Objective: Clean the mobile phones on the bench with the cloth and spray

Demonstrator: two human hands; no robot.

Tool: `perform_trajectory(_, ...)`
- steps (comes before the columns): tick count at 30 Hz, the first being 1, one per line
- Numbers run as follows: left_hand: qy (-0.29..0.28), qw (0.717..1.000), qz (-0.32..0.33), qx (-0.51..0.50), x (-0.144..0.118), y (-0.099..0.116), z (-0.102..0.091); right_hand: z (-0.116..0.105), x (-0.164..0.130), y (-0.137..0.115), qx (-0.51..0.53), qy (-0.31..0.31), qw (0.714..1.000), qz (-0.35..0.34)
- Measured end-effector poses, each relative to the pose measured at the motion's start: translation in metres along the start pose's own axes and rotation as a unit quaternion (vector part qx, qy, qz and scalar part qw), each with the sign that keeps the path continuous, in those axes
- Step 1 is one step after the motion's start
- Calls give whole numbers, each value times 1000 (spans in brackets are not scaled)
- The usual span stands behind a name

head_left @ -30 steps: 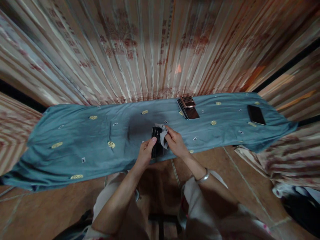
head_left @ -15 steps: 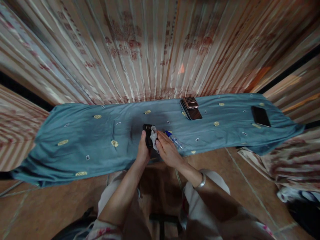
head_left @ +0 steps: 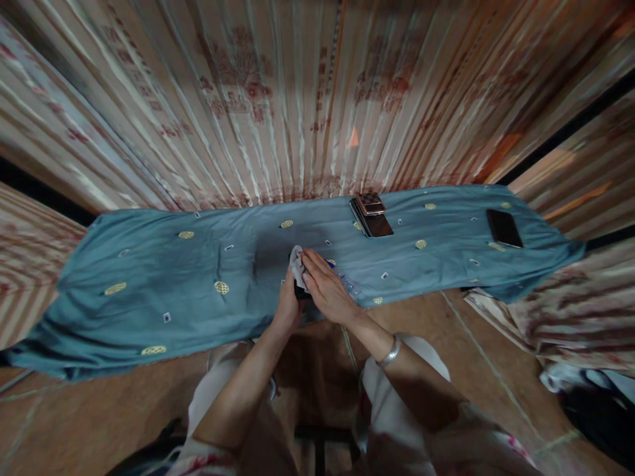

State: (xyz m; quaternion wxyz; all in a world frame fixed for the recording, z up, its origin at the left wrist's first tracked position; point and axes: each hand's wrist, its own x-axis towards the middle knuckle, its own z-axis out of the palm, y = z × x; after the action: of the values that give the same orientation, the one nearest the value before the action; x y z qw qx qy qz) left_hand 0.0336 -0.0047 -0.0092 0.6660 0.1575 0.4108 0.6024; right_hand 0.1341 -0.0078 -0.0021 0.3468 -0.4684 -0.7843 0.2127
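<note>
My left hand [head_left: 286, 305] is closed around a black phone [head_left: 300, 292], held just above the table's near edge. A crumpled grey-white cloth [head_left: 296, 259] lies on the upper part of the phone and hides much of it. My right hand [head_left: 328, 292] presses the cloth against the phone with its fingers together, and a silver bangle is on that wrist. Just beyond the right hand lies a small clear bottle [head_left: 351, 285] with a blue top, partly hidden by the hand.
A blue-green cloth [head_left: 124, 258] with yellow motifs covers the long, narrow table. Toward the back are stacked phones [head_left: 378, 227] with a small checked case [head_left: 371, 203] on top. A dark phone [head_left: 505, 228] lies at the right. Patterned curtains [head_left: 278, 99] hang behind.
My right hand has moved the cloth up and left across the phone, covering more of it. The left hand keeps its hold. The whole view has shifted slightly.
</note>
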Motion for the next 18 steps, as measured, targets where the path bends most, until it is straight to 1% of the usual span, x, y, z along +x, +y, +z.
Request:
perform_trajectory(3, 7, 1000, 0, 16, 3, 4, -4, 0, -1, -4, -3, 9, 1000, 12)
perform_trajectory(8, 49, 999, -7, 9, 8, 7, -8, 3, -6, -9, 1, 7, 999, -43)
perform_trajectory(11, 40, 999, 8, -2, 5, 3, -6, 2, -3, -7, -1, 4, 998, -59)
perform_trajectory(13, 18, 1000, 19, -3, 3, 0, -3, 1, 0, -3, -2, 4, 999, -51)
perform_trajectory(16, -11, 999, 34, 16, 0, 0, -1, 1, 3, 0, 13, 16, 1000, -8)
perform_trajectory(18, -14, 999, 22, 21, 0, 3, -2, 2, 3, 1, 32, 25, 999, 23)
